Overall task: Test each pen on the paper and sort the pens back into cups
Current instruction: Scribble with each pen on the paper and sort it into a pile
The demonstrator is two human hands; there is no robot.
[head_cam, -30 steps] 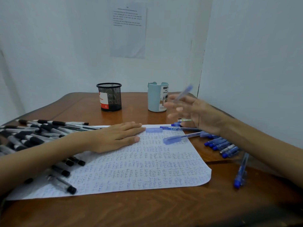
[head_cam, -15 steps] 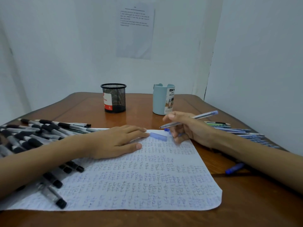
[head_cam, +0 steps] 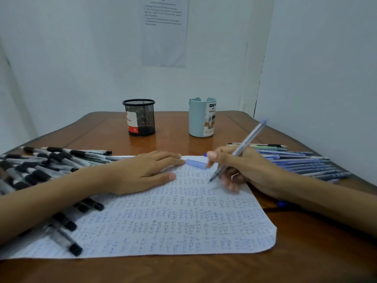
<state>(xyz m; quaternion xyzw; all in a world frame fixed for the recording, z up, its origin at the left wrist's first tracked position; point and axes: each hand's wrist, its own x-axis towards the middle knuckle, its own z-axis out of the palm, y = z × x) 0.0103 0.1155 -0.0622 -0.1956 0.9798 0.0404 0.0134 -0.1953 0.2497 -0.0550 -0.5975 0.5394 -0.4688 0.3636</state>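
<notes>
The right hand (head_cam: 244,170) now pinches the translucent blue plastic pen (head_cam: 246,139), its tip lowered onto the white scribbled paper sheet (head_cam: 163,231); the flat left hand (head_cam: 142,174) presses the sheet. Testing starts, sorting waits.

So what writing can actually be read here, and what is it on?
"DIY", "DES", "ORGANIZE", partly cut off: label on the light blue plastic cup.
"40": label on the black mesh cup; rest blurred.
Printed white sheet on the wall: too small.
Large white paper: blue pen scribbles, unreadable.
</notes>
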